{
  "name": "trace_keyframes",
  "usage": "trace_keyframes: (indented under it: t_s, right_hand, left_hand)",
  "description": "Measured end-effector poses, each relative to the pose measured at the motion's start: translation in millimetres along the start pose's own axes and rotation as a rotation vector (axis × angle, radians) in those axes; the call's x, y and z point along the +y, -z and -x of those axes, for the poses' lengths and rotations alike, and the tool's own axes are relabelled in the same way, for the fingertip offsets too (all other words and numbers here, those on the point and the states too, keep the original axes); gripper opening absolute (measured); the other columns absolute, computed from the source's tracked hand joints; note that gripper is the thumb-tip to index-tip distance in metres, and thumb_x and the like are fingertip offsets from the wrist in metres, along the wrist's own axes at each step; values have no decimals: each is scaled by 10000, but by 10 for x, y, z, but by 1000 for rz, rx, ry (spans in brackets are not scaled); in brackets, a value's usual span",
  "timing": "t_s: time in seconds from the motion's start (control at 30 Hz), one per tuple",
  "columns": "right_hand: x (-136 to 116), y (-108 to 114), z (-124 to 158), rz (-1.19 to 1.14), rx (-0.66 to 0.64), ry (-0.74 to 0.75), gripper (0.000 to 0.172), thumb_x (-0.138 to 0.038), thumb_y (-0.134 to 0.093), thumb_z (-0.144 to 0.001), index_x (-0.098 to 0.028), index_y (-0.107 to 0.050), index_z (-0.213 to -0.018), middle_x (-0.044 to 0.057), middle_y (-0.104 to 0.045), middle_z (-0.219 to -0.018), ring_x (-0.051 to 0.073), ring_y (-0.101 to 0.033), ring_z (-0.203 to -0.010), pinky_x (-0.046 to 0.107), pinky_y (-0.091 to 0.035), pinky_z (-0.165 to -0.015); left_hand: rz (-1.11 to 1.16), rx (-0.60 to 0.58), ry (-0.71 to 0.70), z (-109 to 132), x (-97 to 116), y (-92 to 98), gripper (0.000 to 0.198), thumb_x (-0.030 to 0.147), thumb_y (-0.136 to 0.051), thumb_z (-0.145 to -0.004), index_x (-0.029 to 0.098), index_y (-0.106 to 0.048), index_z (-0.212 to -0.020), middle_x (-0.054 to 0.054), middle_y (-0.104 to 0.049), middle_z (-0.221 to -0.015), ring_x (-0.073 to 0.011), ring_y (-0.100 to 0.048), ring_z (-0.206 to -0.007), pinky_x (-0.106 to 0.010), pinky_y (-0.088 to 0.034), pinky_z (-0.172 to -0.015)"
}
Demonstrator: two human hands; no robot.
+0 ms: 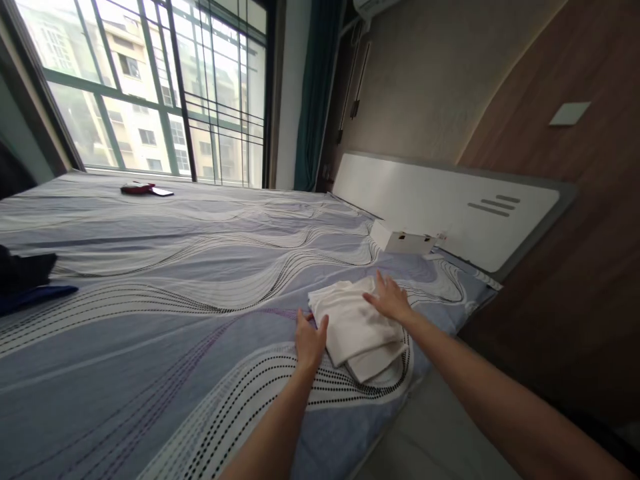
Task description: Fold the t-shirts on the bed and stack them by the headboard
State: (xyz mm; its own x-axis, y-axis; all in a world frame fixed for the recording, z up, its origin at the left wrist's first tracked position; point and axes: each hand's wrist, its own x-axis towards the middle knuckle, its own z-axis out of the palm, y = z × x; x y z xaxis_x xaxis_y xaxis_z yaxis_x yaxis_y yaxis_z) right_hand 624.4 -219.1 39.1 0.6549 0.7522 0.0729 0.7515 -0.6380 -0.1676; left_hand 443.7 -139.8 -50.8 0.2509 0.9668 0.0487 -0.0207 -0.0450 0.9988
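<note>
Blue-grey bedsheet w/ white wavy bands & dotted lines (75, 373) spreads across most of the frame, its near edge cutting diagonally thru the lower right, w/ a pale grey floor (430, 420) below.

Close to that edge, lower centre-right, lies a folded stack of soft-looking white fabric (353, 323), roughly rectangular, lower layer poking out at its bottom corner. L hand (309, 343) is at its left side, thumb & fingers apart, fingertips at or just beside the border; can't tell if any are tucked under. R hand (391, 300) is at its upper right, fingers loosely spread over the top edge; no firm grip seen on either side.

Prob. light, limp, not fragile; layers could slip apart, so best hold is prob. both sides at once, thumbs on top, fingers under the bottom layer. Bed edge is near on the right, so less room there; more room to the left, where sheet runs wide.

Further up, centre-right: a white rectangular box w/ small dark marks (407, 241), by the white headboard w/ grey trim (425, 197). Far left edge: dark crumpled cloth (25, 270). Upper left, well apart: a small red-and-black item (137, 189) next to a flat phone-like item (161, 192), then a barred window (150, 100) & dark teal curtain (320, 93) at the back.
</note>
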Motion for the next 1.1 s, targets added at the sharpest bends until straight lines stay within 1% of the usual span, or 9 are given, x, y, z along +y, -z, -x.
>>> trace_keyframes:
  t_s: [0.07,0.13,0.2,0.37,0.53,0.63,0.73,0.87,1.1]
  right_hand:
    - [-101,-433,149,80,-135,143,652,-576,-397,-976,-335,-234,-1560,89,-213,-1634,370,-175,-1483,610,-145,-1143]
    - [-176,-780,312,127,-107,177,624,-623,-288,-984,-400,-182,-1558,34,-121,-1658,357,-61,-1505,634,-38,-1149]
    - [-201,-945,389,135,-117,158,646,-670,-255,-967,-432,-133,-1555,5,-60,-1665,363,-6,-1507,659,-5,-1138]
    - [-247,-874,100,106,-240,147,734,-779,-251,-898,-473,-67,-1540,-33,47,-1664,432,85,-1484,752,-19,-1077]
    - [-480,-925,-369,87,-201,69,765,-816,-243,-869,-476,-100,-1539,-38,25,-1665,481,50,-1467,771,-14,-1057]
    - [-589,-990,-578,78,-175,69,724,-792,-222,-890,-473,-160,-1537,-26,-65,-1663,449,-33,-1474,758,-3,-1069]
    - [-604,-1002,-681,59,-157,108,705,-747,-201,-924,-431,-143,-1552,-8,-101,-1660,388,-67,-1486,717,-8,-1103]
    - [-494,-974,-578,51,-144,125,650,-647,-136,-978,-386,-37,-1565,-23,-50,-1664,301,-13,-1509,656,-26,-1146]
    - [-168,-980,93,156,-116,-45,700,-672,-226,-958,-367,-85,-1572,-12,6,-1661,391,-24,-1499,735,-79,-1100]
  left_hand:
    - [-115,-60,-105,94,-161,-84,770,362,-691,-784,201,-366,-1464,-162,-537,-1387,-302,-505,-1298,-461,-424,-1063]
    - [-278,-119,-158,163,-246,-124,684,384,-625,-836,228,-389,-1459,-156,-512,-1364,-306,-528,-1260,-465,-457,-1024]
    - [-399,-159,-132,177,-268,-153,585,382,-566,-873,224,-457,-1426,-164,-512,-1282,-309,-591,-1146,-470,-494,-960]
    - [-494,-114,-60,193,-287,-262,553,255,-489,-893,178,-469,-1440,-164,-508,-1160,-266,-637,-959,-423,-537,-856]
    - [-639,-75,-129,344,-322,-343,560,234,-422,-909,159,-441,-1464,-218,-511,-1214,-269,-674,-844,-441,-573,-756]
    - [-751,-27,-352,374,-334,-347,568,161,-357,-916,176,-420,-1479,-248,-394,-1462,-367,-585,-1202,-550,-501,-967]
    - [-833,-144,-551,304,-360,-291,587,126,-334,-916,179,-389,-1498,-176,-337,-1579,-379,-229,-1482,-647,-263,-1146]
    - [-869,-368,-553,145,-384,-144,599,390,-372,-964,221,-312,-1536,-102,-334,-1597,-326,-180,-1506,-632,-205,-1175]
    - [-837,-320,-489,49,-357,-89,581,410,-350,-963,258,-349,-1523,-66,-331,-1596,-277,-271,-1484,-560,-175,-1207]
